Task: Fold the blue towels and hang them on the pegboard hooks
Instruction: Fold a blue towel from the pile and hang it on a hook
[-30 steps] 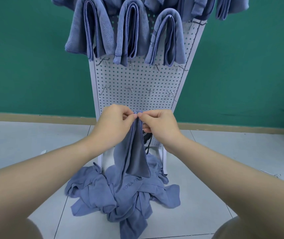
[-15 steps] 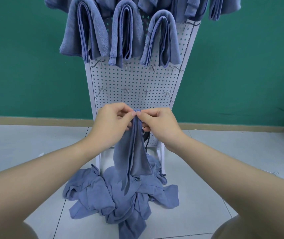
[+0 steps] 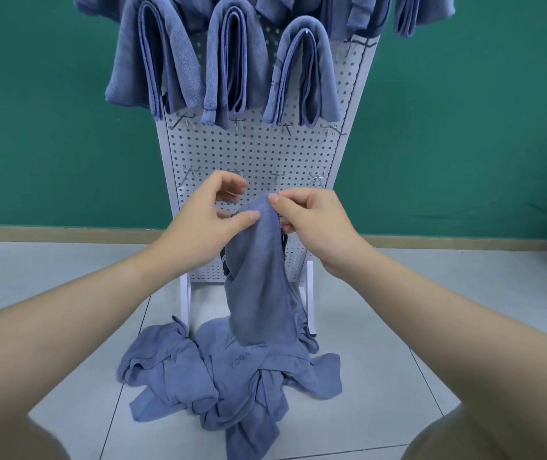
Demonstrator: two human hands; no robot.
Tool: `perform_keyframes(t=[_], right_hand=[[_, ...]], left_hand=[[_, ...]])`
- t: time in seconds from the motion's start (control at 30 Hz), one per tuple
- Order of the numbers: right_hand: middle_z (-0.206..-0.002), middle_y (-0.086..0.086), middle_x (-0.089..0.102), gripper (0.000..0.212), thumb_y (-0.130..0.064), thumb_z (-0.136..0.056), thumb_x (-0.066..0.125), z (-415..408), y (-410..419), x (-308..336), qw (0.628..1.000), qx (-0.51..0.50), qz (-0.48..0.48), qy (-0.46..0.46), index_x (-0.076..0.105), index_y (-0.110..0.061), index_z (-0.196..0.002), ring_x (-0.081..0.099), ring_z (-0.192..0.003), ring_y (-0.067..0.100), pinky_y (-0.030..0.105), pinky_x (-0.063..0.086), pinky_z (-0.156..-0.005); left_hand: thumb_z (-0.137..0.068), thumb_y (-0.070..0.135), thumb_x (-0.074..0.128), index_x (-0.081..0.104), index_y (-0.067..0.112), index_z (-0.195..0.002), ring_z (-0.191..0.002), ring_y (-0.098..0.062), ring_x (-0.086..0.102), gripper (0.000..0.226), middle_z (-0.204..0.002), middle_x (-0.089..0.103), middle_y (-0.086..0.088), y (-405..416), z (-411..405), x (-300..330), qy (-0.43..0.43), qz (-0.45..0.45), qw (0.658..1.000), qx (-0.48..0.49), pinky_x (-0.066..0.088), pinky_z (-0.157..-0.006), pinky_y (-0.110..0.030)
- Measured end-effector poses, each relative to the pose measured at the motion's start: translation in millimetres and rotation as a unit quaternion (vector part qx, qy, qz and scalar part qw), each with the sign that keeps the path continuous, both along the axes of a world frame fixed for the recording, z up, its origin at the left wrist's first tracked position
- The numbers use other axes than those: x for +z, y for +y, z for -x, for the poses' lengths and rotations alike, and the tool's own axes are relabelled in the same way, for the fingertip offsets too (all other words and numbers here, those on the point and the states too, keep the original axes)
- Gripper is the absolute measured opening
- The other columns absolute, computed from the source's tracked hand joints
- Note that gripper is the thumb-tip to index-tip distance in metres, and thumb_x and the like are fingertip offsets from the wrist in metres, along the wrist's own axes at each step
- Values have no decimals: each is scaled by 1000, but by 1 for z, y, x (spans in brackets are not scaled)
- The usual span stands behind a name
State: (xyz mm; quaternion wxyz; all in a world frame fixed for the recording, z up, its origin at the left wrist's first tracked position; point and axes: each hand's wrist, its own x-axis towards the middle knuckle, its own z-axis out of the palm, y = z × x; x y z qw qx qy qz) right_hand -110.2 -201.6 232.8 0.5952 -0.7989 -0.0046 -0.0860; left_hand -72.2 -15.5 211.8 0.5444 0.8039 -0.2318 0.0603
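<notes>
Overhead, folded towels (image 3: 232,61) hid the pegboard's (image 3: 252,151) top hooks; right hand (image 3: 311,224) pinched a raised towel (image 3: 258,277), left hand (image 3: 212,210) thumb-touching it, fingers loosely apart.

The head camera looks forward and down, close over both forearms, facing the pegboard (image 3: 258,154).

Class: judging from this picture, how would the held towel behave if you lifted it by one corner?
Probably floppy: the held towel hangs limp from the right hand, which pinches its top. Likely light, since a fingertip pinch carries it. Its lower end seems to reach the pile on the floor, so it may drag there.
</notes>
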Motion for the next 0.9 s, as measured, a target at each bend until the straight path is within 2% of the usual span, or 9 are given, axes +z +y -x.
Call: perform_keyframes(t=[0.07,0.17,0.27,0.37,0.47,0.57,0.67,0.77,0.9], right_hand=[[-87,21,71,23,-28,-98,66,-2,-1,0,1000,15,3,0,79,-11,-91,59,-78,20,53,56,-91],[-89,27,68,30,-42,-89,62,-3,-1,1,1000,16,17,1,77,-16,-87,56,-78,24,59,54,-89],[-78,13,52,33,-46,-87,57,-2,-4,3,999,-3,37,-1,67,-16,-77,46,-73,24,45,45,-72],[-78,9,46,36,-42,-90,55,-6,-16,3,999,-8,47,3,59,-9,-78,41,-73,24,40,39,-71],[-80,10,49,34,-31,-103,55,-12,-32,-5,996,-8,79,28,57,-4,-82,46,-73,22,33,47,-69],[-84,12,54,28,-20,-109,49,-14,-43,-15,993,-13,102,58,59,-4,-88,54,-74,21,18,50,-58],[-86,13,57,32,-21,-110,48,-18,-45,-19,993,-22,101,62,58,7,-97,55,-76,21,18,51,-58],[-86,11,56,33,-24,-110,47,-22,-43,-18,993,-32,97,59,58,6,-101,54,-77,21,29,56,-67],[-85,11,55,31,-27,-109,48,-25,-42,-19,992,-39,102,58,59,-1,-99,53,-75,23,39,52,-71]], left_hand=[[-92,27,77,58,29,-131,-123,3,56,43,-129,62,19,2,-1,2,32,-22,999,-37,45,-106,-26],[-95,28,72,69,23,-121,-113,-2,67,26,-117,75,11,7,-1,5,106,-43,987,-117,51,-104,-30],[-92,30,76,74,16,-99,-89,-9,69,16,-98,77,-1,16,-5,5,129,-87,978,-140,55,-88,-40],[-89,28,79,73,23,-79,-79,-10,70,13,-82,74,4,26,-9,8,157,-147,961,-171,54,-79,-29],[-89,32,79,70,14,-80,-76,-12,70,21,-80,74,2,36,-16,8,144,-165,967,-133,54,-82,-31],[-89,35,78,67,19,-76,-64,-9,56,24,-67,63,7,41,-23,6,88,-161,981,-69,48,-73,-34],[-91,28,77,68,25,-93,-60,-9,57,10,-71,61,6,37,-22,4,60,-125,988,-64,53,-70,-36],[-96,27,72,64,41,-123,-63,-6,58,32,-81,58,9,34,-16,6,-13,-160,984,-81,55,-71,-25],[-96,22,73,71,39,-119,-95,16,61,28,-107,67,33,32,-11,10,-41,-185,977,-102,44,-82,-5]])
